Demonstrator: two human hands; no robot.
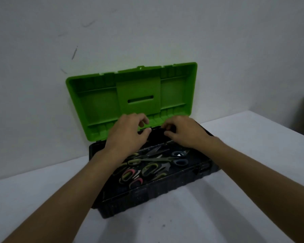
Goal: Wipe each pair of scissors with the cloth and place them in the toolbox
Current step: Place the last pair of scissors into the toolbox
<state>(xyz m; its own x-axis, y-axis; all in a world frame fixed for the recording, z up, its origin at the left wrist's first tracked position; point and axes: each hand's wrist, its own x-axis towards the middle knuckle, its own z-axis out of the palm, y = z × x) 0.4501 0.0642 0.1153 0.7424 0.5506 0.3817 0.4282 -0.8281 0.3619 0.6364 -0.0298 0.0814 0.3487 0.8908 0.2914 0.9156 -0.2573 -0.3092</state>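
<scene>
Both forearms enter from the lower corners and converge over the toolbox (pixel 147 195), a black tub with a green lid (pixel 130 95) standing open and leaning back toward the wall (pixel 147 32). Toolbox position: on the white table (pixel 235 199), near its rear edge, long side facing the person.

Left hand (pixel 128 130): held over the rear left part of the tub, fingers curled, thumb and forefinger tips drawn close together. Right hand (pixel 181 132): held over the rear right part, fingers curled likewise. Between the two hands, against the rear wall of the tub, lies something dark; whether either hand actually pinches it cannot be told, as it blends with the black plastic.

Scissors (pixel 147 165): several pairs lie piled on the tub floor, crossing one another. Handle colours visible: green-and-black, pink-and-black, and blue-grey (pixel 180 157) toward the right. Blades point in mixed directions.

No cloth can be identified with certainty
</scene>
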